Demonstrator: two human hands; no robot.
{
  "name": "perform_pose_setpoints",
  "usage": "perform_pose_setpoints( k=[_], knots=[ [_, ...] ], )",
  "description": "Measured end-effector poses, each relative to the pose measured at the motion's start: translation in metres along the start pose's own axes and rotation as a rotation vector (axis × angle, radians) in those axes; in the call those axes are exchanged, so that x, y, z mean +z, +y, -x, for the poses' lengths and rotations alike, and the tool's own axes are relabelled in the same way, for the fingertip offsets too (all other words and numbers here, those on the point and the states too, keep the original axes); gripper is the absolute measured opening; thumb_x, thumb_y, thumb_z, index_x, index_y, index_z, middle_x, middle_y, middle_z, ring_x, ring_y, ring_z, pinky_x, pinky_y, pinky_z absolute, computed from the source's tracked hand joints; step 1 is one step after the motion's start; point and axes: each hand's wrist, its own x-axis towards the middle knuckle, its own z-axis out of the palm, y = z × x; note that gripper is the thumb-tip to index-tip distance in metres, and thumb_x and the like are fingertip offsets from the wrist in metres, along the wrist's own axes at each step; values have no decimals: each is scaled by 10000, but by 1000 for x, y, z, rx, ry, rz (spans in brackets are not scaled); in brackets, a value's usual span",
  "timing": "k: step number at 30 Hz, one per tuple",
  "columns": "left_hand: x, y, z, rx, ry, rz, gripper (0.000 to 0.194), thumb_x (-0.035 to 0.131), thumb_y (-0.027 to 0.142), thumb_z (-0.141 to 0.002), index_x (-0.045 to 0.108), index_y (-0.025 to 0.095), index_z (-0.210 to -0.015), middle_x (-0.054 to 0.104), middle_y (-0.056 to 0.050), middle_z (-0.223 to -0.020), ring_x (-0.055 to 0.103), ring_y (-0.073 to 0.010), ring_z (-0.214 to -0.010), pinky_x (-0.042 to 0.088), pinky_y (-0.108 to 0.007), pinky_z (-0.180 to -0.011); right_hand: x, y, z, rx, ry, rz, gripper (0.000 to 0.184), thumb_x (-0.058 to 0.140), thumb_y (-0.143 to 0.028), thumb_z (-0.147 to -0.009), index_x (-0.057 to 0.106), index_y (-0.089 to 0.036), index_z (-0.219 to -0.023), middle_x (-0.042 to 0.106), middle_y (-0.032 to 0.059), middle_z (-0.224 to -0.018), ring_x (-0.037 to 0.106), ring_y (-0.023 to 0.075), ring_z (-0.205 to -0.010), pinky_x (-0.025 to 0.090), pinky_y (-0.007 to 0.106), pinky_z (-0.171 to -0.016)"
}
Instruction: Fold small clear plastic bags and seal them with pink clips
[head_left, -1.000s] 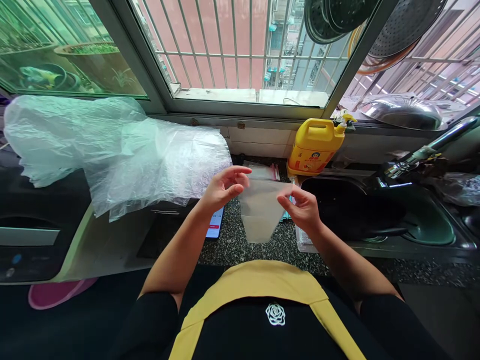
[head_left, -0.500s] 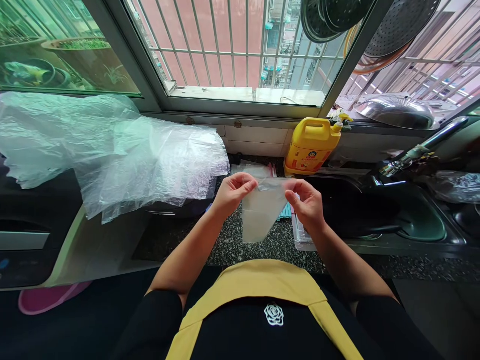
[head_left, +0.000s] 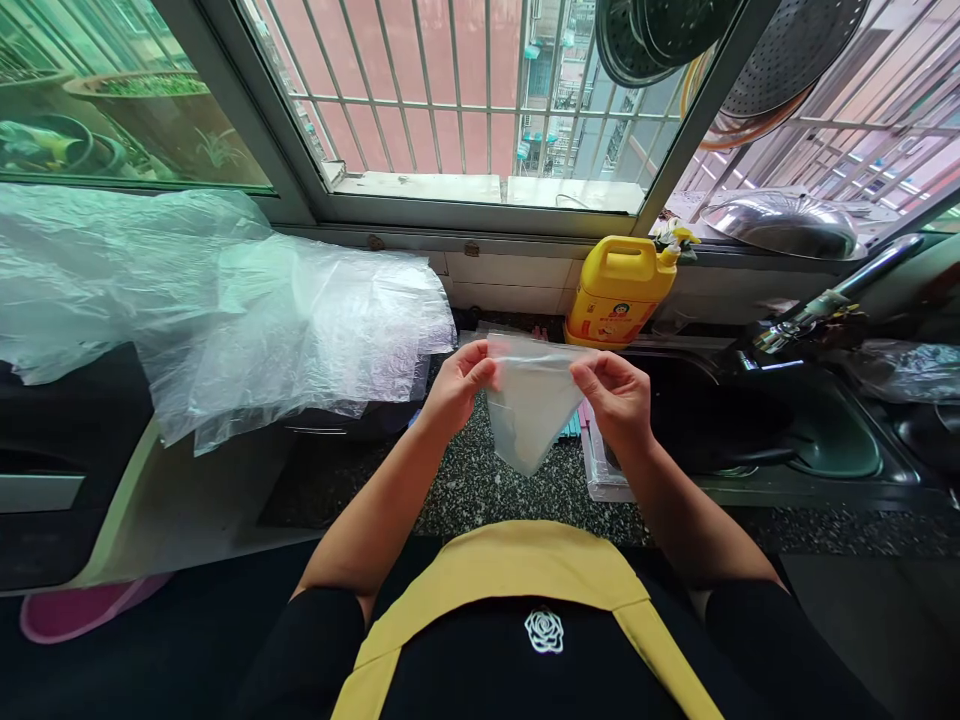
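A translucent plastic bag (head_left: 531, 405) hangs between my two hands above the speckled counter. My left hand (head_left: 463, 380) pinches its upper left corner between thumb and fingers. At the upper right corner my right hand (head_left: 616, 392) has a similar pinch. The bag's top edge is pulled nearly straight, and its lower part tapers to a blunt tip. Behind it and near my right hand lies a clear plastic case (head_left: 606, 478) with pink and blue parts, partly hidden by the bag and the hand.
A yellow jug (head_left: 619, 290) stands against the wall below the window. Clear plastic sheeting (head_left: 300, 330) drapes over things on the left. To the right is a dark sink (head_left: 847, 440) with a metal faucet (head_left: 802, 315). The granite counter (head_left: 465, 500) runs along my front.
The bag's top edge has been drawn out wider and straighter between my hands. Its lower end has narrowed toward a tip. Both hands keep their pinch.
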Motion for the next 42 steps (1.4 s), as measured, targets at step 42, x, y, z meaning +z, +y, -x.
perform_pose_setpoints(
  k=[42],
  knots=[
    [12, -10, 7, -249, -108, 190, 294, 777, 405, -623, 614, 168, -681, 701, -22, -636, 695, -199, -672, 544, -350, -728, -13, 26, 15, 377, -215, -137, 502, 627, -689, -656, 625, -187, -676, 589, 2, -624, 532, 131, -600, 427, 264, -560]
  ],
)
